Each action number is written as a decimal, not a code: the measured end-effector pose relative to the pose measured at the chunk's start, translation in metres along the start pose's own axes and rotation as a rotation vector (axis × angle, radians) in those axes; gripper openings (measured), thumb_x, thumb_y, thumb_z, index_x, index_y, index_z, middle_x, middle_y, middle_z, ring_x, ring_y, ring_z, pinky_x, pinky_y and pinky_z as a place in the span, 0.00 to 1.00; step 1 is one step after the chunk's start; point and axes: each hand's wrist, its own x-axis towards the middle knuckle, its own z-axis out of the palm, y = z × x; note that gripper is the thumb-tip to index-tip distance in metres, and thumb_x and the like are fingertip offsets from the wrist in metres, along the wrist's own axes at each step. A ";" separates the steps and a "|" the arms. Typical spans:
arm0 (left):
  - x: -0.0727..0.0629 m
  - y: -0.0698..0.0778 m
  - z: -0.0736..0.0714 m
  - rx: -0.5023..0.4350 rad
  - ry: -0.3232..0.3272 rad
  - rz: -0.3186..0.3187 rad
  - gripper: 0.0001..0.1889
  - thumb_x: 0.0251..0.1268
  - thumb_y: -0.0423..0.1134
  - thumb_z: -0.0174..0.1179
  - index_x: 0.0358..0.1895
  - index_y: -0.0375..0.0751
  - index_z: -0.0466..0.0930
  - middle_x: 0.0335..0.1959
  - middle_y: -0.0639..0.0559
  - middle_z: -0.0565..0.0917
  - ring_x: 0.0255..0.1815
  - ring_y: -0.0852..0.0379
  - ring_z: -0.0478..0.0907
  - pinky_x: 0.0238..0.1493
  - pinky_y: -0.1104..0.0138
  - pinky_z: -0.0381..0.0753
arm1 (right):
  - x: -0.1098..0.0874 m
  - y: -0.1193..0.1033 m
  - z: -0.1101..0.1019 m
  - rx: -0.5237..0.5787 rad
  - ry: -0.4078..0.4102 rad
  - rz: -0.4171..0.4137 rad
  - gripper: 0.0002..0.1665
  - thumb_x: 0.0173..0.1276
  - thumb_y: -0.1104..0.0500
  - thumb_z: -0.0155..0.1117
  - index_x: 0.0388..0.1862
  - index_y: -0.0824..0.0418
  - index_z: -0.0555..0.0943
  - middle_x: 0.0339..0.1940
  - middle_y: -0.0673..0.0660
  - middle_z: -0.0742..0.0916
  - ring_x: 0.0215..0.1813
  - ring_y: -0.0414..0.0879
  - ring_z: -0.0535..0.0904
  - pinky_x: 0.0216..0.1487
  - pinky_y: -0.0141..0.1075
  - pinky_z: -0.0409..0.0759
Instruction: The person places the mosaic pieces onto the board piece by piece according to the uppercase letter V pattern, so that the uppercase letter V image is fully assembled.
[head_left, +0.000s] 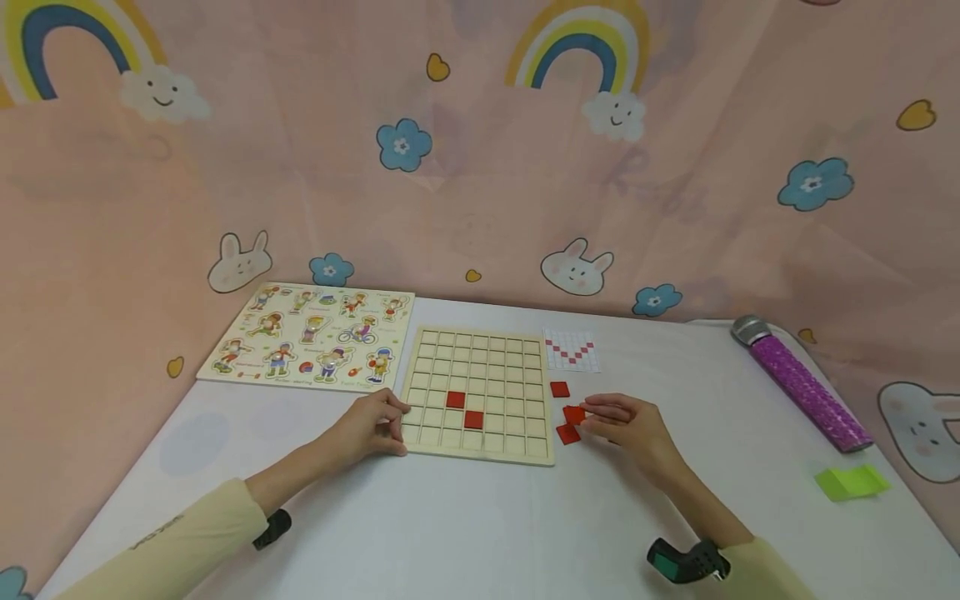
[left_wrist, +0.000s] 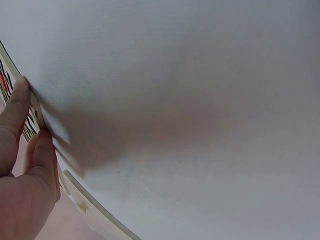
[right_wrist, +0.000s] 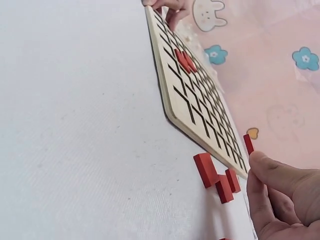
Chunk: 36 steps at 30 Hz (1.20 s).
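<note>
The wooden grid board (head_left: pixel 442 437) lies flat on the white table, with two red square tiles (head_left: pixel 455 400) in its cells. At its left edge, my left hand (head_left: pixel 367 427) holds the board between thumb and fingers. My right hand (head_left: pixel 626 425) is just right of the board, above several loose red tiles (head_left: pixel 559 389). Between its thumb and fingertip it pinches a small red tile (right_wrist: pixel 248 143), seen edge-on in the right wrist view. Other red tiles (right_wrist: pixel 205 170) sit on the table beside the board's edge.
A small pattern card (head_left: pixel 573 351) with red squares lies at the board's upper right. Behind to the left is a picture puzzle board (head_left: pixel 307 337). Farther right are a glittery purple microphone (head_left: pixel 806 387) and a green paper slip (head_left: pixel 852 482). A pink printed curtain (head_left: pixel 480 200) closes the back.
</note>
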 end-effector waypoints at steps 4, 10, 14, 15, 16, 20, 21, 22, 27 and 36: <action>0.000 0.001 -0.001 0.016 -0.003 0.000 0.13 0.43 0.31 0.74 0.17 0.41 0.76 0.40 0.47 0.77 0.56 0.43 0.76 0.59 0.53 0.74 | 0.008 -0.005 0.004 -0.001 0.001 0.001 0.27 0.64 0.60 0.67 0.61 0.68 0.74 0.56 0.65 0.82 0.55 0.53 0.81 0.50 0.33 0.81; 0.001 0.002 -0.001 0.023 -0.002 -0.003 0.14 0.42 0.31 0.74 0.17 0.41 0.75 0.39 0.48 0.76 0.56 0.44 0.76 0.59 0.52 0.73 | 0.021 -0.009 0.008 0.015 0.023 0.009 0.27 0.64 0.61 0.67 0.61 0.67 0.74 0.56 0.64 0.83 0.58 0.54 0.79 0.52 0.31 0.79; 0.001 0.002 -0.001 0.024 -0.005 -0.008 0.14 0.42 0.31 0.75 0.17 0.41 0.75 0.39 0.49 0.76 0.56 0.44 0.76 0.60 0.53 0.73 | 0.028 -0.012 0.014 0.053 0.020 0.014 0.27 0.64 0.62 0.67 0.61 0.67 0.74 0.55 0.63 0.83 0.58 0.53 0.79 0.50 0.28 0.79; 0.001 0.002 -0.001 0.025 -0.006 -0.003 0.14 0.42 0.31 0.75 0.17 0.41 0.75 0.39 0.48 0.76 0.56 0.44 0.76 0.60 0.53 0.73 | 0.029 -0.012 0.016 0.059 0.020 0.013 0.26 0.63 0.62 0.67 0.60 0.67 0.74 0.54 0.63 0.84 0.58 0.53 0.79 0.50 0.27 0.79; 0.001 0.002 -0.001 0.026 -0.006 0.003 0.14 0.42 0.31 0.75 0.17 0.41 0.75 0.39 0.48 0.77 0.56 0.44 0.76 0.59 0.54 0.74 | 0.031 -0.013 0.019 0.067 0.018 0.013 0.26 0.64 0.62 0.67 0.60 0.68 0.74 0.54 0.63 0.84 0.58 0.54 0.79 0.50 0.27 0.79; 0.002 0.000 -0.002 0.037 -0.007 0.033 0.14 0.42 0.31 0.75 0.17 0.41 0.75 0.39 0.47 0.77 0.55 0.44 0.76 0.57 0.58 0.76 | 0.035 -0.015 0.028 0.085 0.015 0.004 0.26 0.63 0.63 0.68 0.58 0.69 0.75 0.51 0.62 0.85 0.57 0.54 0.79 0.51 0.29 0.79; 0.001 0.000 -0.002 0.038 -0.008 0.036 0.14 0.42 0.31 0.75 0.17 0.41 0.74 0.39 0.47 0.77 0.55 0.44 0.76 0.56 0.58 0.76 | 0.036 -0.016 0.030 0.089 0.016 0.005 0.25 0.62 0.63 0.69 0.58 0.69 0.76 0.51 0.62 0.85 0.57 0.54 0.80 0.52 0.29 0.79; 0.002 0.001 -0.002 0.038 -0.009 0.036 0.14 0.42 0.31 0.75 0.17 0.41 0.74 0.39 0.47 0.77 0.55 0.44 0.76 0.56 0.59 0.76 | 0.037 -0.016 0.032 0.090 0.013 0.001 0.25 0.62 0.63 0.69 0.58 0.69 0.76 0.51 0.62 0.85 0.56 0.53 0.80 0.52 0.29 0.79; 0.003 0.002 -0.002 0.027 -0.018 0.006 0.14 0.42 0.31 0.74 0.17 0.40 0.74 0.40 0.47 0.77 0.56 0.43 0.75 0.58 0.57 0.75 | 0.042 -0.016 0.041 0.128 0.007 -0.002 0.24 0.62 0.65 0.69 0.56 0.70 0.76 0.50 0.63 0.86 0.52 0.50 0.83 0.50 0.30 0.79; 0.004 0.006 -0.003 0.024 -0.023 -0.026 0.14 0.42 0.30 0.74 0.17 0.38 0.75 0.40 0.47 0.76 0.57 0.41 0.75 0.58 0.57 0.75 | 0.053 -0.021 0.060 0.165 -0.005 -0.015 0.24 0.60 0.66 0.70 0.55 0.71 0.77 0.49 0.64 0.86 0.54 0.52 0.82 0.51 0.31 0.80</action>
